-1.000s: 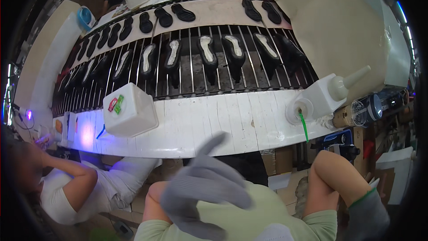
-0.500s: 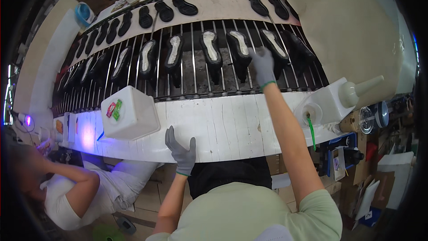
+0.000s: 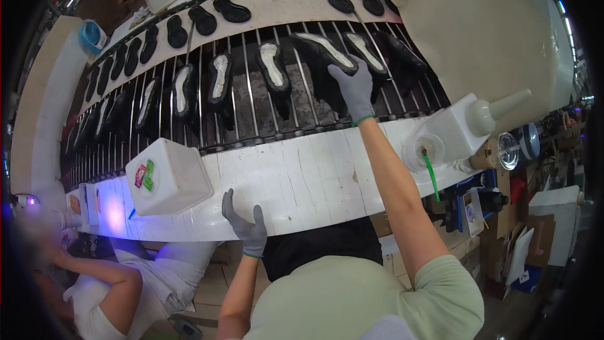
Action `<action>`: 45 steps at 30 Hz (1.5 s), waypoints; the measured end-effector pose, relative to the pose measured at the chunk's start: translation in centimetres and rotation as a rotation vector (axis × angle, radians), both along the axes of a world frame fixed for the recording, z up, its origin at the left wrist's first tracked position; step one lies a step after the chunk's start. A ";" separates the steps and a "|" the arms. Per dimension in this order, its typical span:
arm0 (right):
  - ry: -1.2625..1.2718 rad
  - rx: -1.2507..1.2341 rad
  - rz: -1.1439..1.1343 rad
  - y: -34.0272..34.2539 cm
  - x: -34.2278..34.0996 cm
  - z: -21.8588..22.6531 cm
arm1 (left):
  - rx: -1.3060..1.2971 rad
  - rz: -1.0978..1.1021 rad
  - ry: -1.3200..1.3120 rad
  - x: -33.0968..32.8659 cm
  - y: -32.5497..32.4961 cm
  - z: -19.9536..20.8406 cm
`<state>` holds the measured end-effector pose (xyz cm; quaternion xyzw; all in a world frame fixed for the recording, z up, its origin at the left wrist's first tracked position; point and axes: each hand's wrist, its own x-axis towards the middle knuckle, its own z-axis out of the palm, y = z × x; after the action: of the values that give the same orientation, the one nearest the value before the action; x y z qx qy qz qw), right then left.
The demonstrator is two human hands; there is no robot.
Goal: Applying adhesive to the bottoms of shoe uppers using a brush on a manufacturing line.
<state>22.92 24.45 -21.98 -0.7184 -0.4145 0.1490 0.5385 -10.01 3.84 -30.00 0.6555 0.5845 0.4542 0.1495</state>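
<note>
My right hand (image 3: 354, 88), in a grey glove, grips the end of a black shoe upper (image 3: 318, 69) lying bottom-up on the rack of metal rods. The upper is tilted sideways, its pale bottom strip facing up; the thumb and fingers hide part of that end. Beside it on the right is another black upper with a pale strip (image 3: 367, 50), and on the left one more (image 3: 273, 69). My left hand (image 3: 246, 226), gloved too, hovers at the near edge of the white worktop (image 3: 283, 176), fingers apart, holding nothing.
Black soles (image 3: 202, 20) stand along a pale shelf behind the rack. An upturned white tub (image 3: 170, 176) with small wrappers sits left; a white container (image 3: 447, 132) and a cup with a green-handled brush (image 3: 431, 173) stand right. A co-worker (image 3: 107, 277) sits at left.
My right hand has taken hold of the black upper and tipped it sideways. My left hand stays low, still empty. The whole view has shifted slightly.
</note>
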 end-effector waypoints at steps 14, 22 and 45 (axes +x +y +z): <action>0.069 -0.159 0.423 -22.9 1.7 9.2 | -0.298 -0.484 -0.917 6.8 -1.5 5.6; -0.719 -0.790 -0.148 -28.8 10.3 2.9 | -0.013 -0.335 -0.015 5.9 -3.1 2.2; -1.009 -0.783 -0.085 -28.4 14.3 0.6 | -0.185 -0.371 0.119 4.9 -3.9 1.8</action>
<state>37.22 -3.95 -21.33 -0.8594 -0.5031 -0.0886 -0.0196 -5.10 -0.07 -28.19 0.7611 0.5008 0.3238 0.2552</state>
